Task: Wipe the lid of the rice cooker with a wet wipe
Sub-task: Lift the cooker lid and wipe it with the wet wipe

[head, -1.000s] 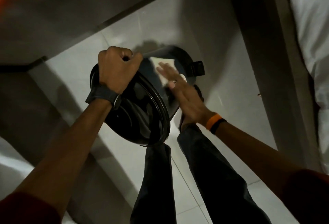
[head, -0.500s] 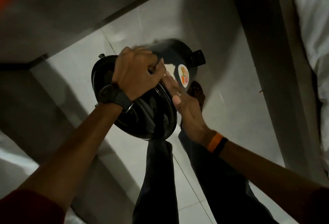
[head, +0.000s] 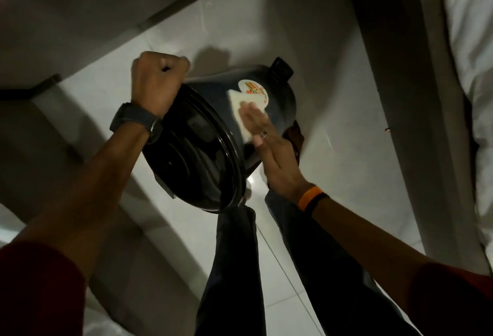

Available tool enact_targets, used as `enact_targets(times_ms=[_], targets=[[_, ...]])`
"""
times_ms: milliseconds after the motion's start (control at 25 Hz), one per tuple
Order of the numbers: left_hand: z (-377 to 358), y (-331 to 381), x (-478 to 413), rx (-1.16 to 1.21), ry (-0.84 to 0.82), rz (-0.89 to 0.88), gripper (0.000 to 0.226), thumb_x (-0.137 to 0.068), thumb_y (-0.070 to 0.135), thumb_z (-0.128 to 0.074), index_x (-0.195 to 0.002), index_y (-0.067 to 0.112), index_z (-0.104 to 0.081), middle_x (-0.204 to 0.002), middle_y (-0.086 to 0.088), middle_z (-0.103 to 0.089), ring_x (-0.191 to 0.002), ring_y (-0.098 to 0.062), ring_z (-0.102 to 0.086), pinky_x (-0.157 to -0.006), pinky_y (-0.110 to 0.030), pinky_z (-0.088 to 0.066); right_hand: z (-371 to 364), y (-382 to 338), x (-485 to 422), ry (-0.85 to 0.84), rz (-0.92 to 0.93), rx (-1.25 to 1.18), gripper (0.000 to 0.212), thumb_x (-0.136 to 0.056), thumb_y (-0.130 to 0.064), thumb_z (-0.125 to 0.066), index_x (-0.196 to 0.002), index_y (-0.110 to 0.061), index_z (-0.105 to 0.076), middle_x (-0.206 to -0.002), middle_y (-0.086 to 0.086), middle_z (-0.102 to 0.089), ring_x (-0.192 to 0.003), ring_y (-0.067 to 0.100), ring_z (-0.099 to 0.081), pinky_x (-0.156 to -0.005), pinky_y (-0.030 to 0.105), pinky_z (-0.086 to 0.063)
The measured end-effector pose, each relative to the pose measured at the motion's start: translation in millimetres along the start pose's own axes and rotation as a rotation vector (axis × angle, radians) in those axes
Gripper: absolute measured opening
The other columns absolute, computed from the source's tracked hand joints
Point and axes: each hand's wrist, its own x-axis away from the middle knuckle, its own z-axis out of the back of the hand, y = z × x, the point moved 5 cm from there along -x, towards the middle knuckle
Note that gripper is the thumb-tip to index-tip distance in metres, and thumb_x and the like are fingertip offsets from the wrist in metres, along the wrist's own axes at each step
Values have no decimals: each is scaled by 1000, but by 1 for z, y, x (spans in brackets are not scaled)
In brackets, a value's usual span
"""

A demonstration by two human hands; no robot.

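A black rice cooker (head: 280, 114) hangs tilted above the floor, with its round dark lid (head: 197, 154) facing me at the lower left. My left hand (head: 157, 82) is a closed fist at the cooker's upper edge beside the lid; what it grips is hidden under the fingers. A white wet wipe (head: 238, 106) lies against the cooker's side wall, just below a round colourful sticker (head: 254, 89). My right hand (head: 269, 146) presses flat on the wipe, fingers together. A black side handle (head: 283, 67) sticks out at the top.
My legs in dark trousers (head: 234, 269) stand on the pale tiled floor (head: 333, 165), one foot under the cooker. A bed with a white sheet (head: 469, 42) and its grey frame (head: 416, 95) run along the right. A grey wall edge (head: 80, 15) crosses the upper left.
My left fist has shifted from the top of the lid to the cooker's upper left edge. My right hand has slid up the side wall, and the wipe shows again under its fingers.
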Motion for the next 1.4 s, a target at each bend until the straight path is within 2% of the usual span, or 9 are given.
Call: enact_targets(times_ms=[160, 320, 520, 720, 920, 1040, 1120, 1240, 1400], targets=[[19, 9, 17, -87, 143, -289, 31, -95, 16, -48, -72, -2, -58, -75, -16, -58, -76, -34, -54, -75, -45, -43, 36, 68, -35, 198, -603, -52, 56, -108, -46, -26, -161, -28, -18, -169, -8, -15, -157, 12, -12, -128, 48, -13], [-14, 41, 84, -407, -71, -804, 39, -99, 21, -45, -63, 8, -52, -60, -8, -50, -61, -27, -49, -67, -30, -27, 25, 51, -37, 89, -474, 6, 53, -110, -37, -23, -161, -28, -12, -170, 0, -8, -158, 22, -5, -128, 50, -6], [6, 10, 52, -385, 5, -369, 52, -98, 38, -48, -55, 8, -52, -54, -4, -44, -54, -24, -49, -56, -31, -32, -31, -14, 17, -175, 244, 239, 56, -108, -34, -20, -161, -15, -18, -170, 1, -10, -159, 22, -5, -129, 39, 0], [29, -3, -9, -13, 13, -75, 53, -88, 41, -60, -54, 4, -42, -48, 1, -33, -47, -3, -31, -53, -28, -31, 35, 50, -54, 164, -546, -142, 52, -110, -35, -27, -161, -23, -21, -170, -2, -14, -158, 18, -10, -128, 47, -10], [37, 2, -41, 25, -12, 79, 42, -82, 36, -58, -49, 19, -39, -34, 10, -32, -42, -5, -29, -45, -19, -27, -1, -16, -48, -115, 74, -26, 52, -110, -39, -24, -160, -26, -20, -167, -17, -12, -157, 5, -6, -129, 33, -5], [32, 11, -45, -46, -48, 51, 42, -87, 32, -59, -50, 19, -43, -36, 12, -38, -42, -4, -32, -44, -18, -29, 28, 15, -77, 95, -311, -143, 50, -110, -38, -28, -156, -19, -35, -162, -4, -34, -153, 18, -29, -125, 29, -21], [20, 33, -46, -193, -120, -119, 40, -89, 28, -58, -60, 1, -58, -51, 6, -50, -55, -11, -44, -51, -26, -35, 52, 40, -86, 257, -638, -61, 45, -109, -38, -35, -143, -16, -56, -146, 10, -57, -134, 25, -53, -111, 29, -38], [-21, 85, -25, -528, -363, -528, 43, -87, 36, -49, -68, 2, -65, -67, -19, -64, -66, -27, -59, -63, -36, -47, 48, 48, -69, 243, -651, 36, 27, -101, -22, -59, -113, -4, -75, -114, 14, -76, -101, 21, -69, -96, 31, -55], [-92, 109, 63, -1100, -435, -1325, 27, -86, 35, -52, -66, 23, -66, -67, 4, -66, -76, -21, -61, -89, -37, -47, 33, 46, -31, 360, -723, -191, 27, -92, 6, -62, -74, -11, -74, -77, 3, -71, -65, 2, -64, -66, 18, -54]])
